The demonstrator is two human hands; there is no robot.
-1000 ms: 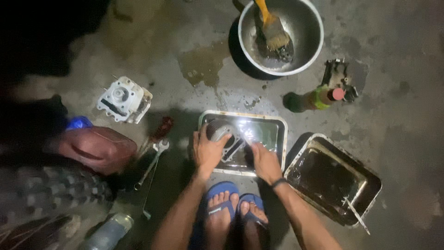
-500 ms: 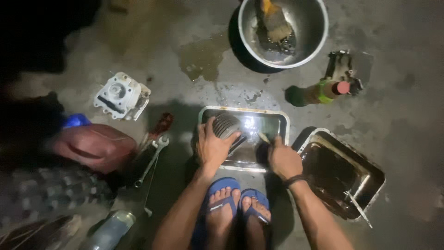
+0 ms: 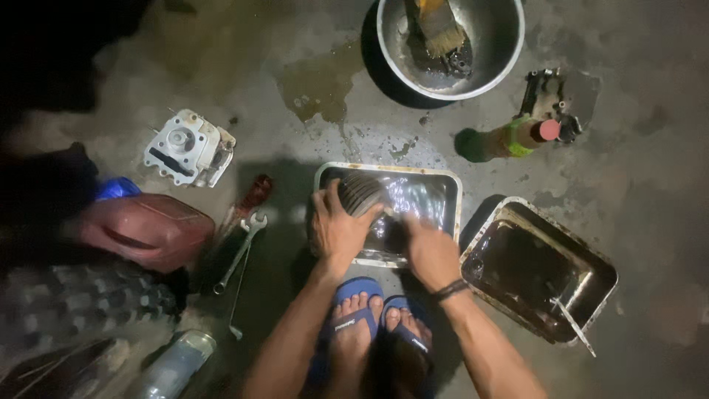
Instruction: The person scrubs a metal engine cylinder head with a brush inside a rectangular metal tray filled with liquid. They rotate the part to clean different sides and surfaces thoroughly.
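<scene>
Head view. A rectangular metal tray point(image 3: 443, 193) holding dark liquid is taken as the landmark. A ribbed grey part point(image 3: 360, 193) is held in the tray's near-left quarter, gripped by the left hand point(image 3: 336, 230), whose fingers are wrapped around its near side. The part lies directly ahead of that palm; its long axis appears to run roughly from near-left to far-right, though glare limits certainty. The right hand point(image 3: 430, 250) is rested on the tray's near edge, just right of the part, fingers dipped toward the liquid; whether anything is pinched cannot be told. The left hand is the nearer to the part.

Outside the tray: a second tray point(image 3: 600, 260) to its right, a steel bowl point(image 3: 509, 44) beyond it, a wrench point(image 3: 240, 253) to its left.
</scene>
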